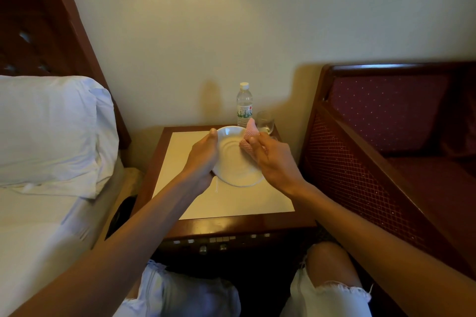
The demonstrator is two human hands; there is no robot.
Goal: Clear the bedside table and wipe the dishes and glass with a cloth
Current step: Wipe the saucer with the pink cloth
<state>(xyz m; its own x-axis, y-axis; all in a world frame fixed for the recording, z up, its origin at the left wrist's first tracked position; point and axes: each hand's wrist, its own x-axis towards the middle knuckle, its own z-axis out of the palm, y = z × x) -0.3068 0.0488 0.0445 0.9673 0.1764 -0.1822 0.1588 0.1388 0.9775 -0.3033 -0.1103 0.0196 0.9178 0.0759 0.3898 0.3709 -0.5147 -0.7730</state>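
Observation:
A white saucer (233, 159) is held tilted above the bedside table (226, 203). My left hand (202, 158) grips its left rim, thumb on top. My right hand (270, 159) presses a folded pink cloth (249, 134) against the saucer's upper right face. A clear drinking glass (265, 121) stands at the table's back right corner, just behind the cloth. Beside it on the left stands a clear plastic water bottle (244, 104) with a white cap.
A bed with a white pillow (49, 131) and dark wooden headboard lies on the left. A dark red upholstered wooden sofa (391, 136) stands close on the right. The table front carries a panel of switches (219, 240). My knees are below the table edge.

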